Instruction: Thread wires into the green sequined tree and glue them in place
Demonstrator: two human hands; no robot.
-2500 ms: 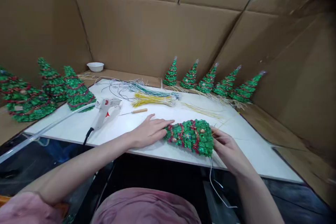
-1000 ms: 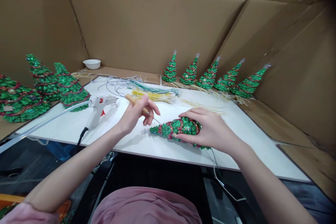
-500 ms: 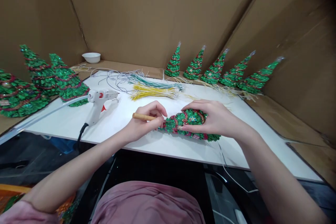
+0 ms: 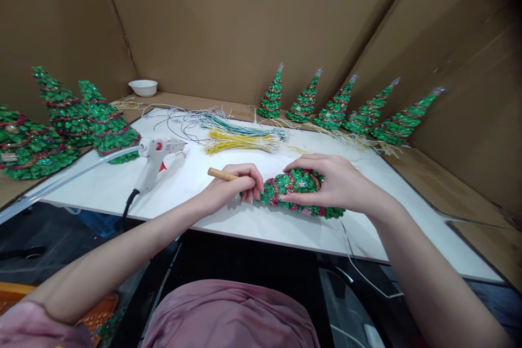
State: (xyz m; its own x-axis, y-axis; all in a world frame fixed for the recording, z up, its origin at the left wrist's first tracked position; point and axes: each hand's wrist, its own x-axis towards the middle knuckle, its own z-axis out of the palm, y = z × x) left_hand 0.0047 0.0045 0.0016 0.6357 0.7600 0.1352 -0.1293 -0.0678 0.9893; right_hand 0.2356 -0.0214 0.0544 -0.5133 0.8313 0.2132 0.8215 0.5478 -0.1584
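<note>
A small green Christmas tree (image 4: 299, 180) with red garlands and glitter lies on its side on the white board, its narrow end toward the left. My right hand (image 4: 338, 180) is wrapped over its wider part, thumb on the near side and fingers across the far side. In my left hand (image 4: 240, 186) is a slim tool with a wooden handle (image 4: 220, 174), closed in bent fingers at the tree's narrow end. The tool's working tip is hidden by my fingers.
A white glue gun (image 4: 153, 160) stands on the board (image 4: 191, 190) at the left. Behind my hands lie bundles of yellow wires (image 4: 240, 141) and green wires (image 4: 244, 126). Several trees (image 4: 334, 106) stand at the back right, others (image 4: 108, 125) at the left. A white bowl (image 4: 142, 87) sits at the back.
My left hand has turned so its knuckles face more upward, and its fingers reach lower at the tree's narrow end. The right hand keeps its hold on the tree.
</note>
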